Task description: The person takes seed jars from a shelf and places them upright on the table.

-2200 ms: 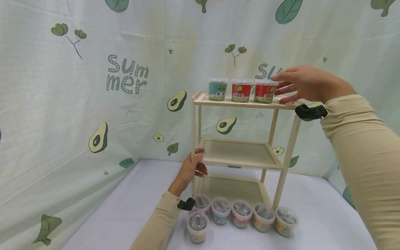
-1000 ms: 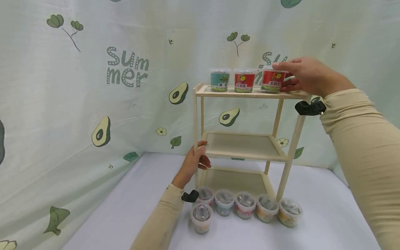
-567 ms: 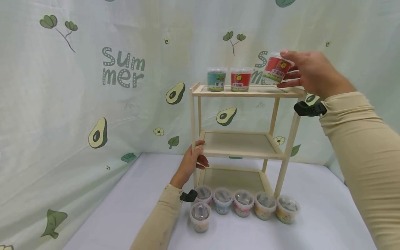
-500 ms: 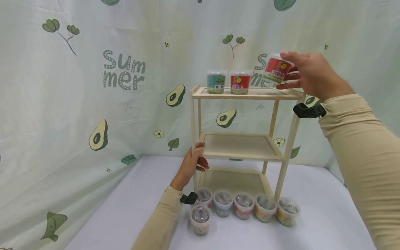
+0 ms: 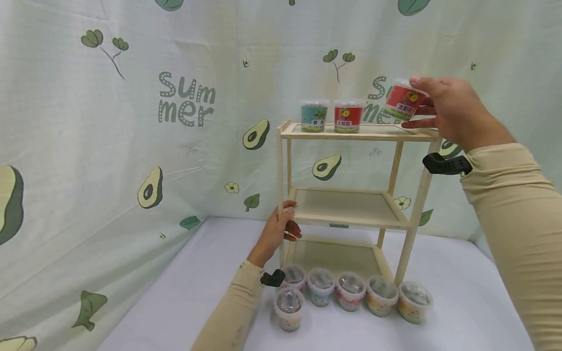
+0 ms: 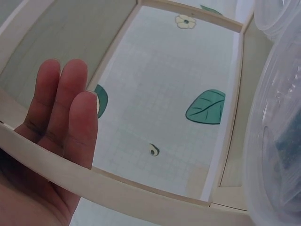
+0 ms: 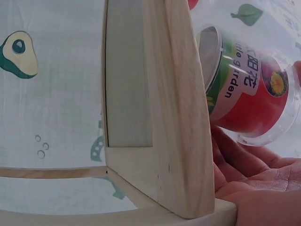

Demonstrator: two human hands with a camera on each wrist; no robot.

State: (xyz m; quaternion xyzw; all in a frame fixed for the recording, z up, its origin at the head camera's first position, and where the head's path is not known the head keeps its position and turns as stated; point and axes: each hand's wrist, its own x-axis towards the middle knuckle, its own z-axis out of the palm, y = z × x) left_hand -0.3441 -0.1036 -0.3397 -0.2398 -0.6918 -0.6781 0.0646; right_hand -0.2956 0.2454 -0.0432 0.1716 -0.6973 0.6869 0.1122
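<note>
My right hand (image 5: pixel 461 114) pinches a clear lidded plastic cup (image 5: pixel 404 101) with a red flower label reading "little garden". The cup is tilted just above the right end of the top shelf of a wooden rack (image 5: pixel 347 223). In the right wrist view, the red-labelled cup (image 7: pixel 249 103) lies over the palm, behind the rack's edge. A teal-labelled cup (image 5: pixel 313 117) and another red-labelled cup (image 5: pixel 348 117) stand upright on the top shelf's left half. My left hand (image 5: pixel 274 231) grips the rack's left front post at middle-shelf height; its fingers (image 6: pixel 82 127) reach past the post.
Several lidded plastic cups (image 5: pixel 350 291) stand in a row on the white table along the rack's foot. One more cup (image 5: pixel 289 308) sits in front of the row, close to my left wrist. Behind the rack hangs a printed curtain (image 5: pixel 228 161).
My right hand has taken hold of the rightmost red-labelled cup, lifted it off the top shelf and tilted it. It now holds it there. The left hand has stayed at the post.
</note>
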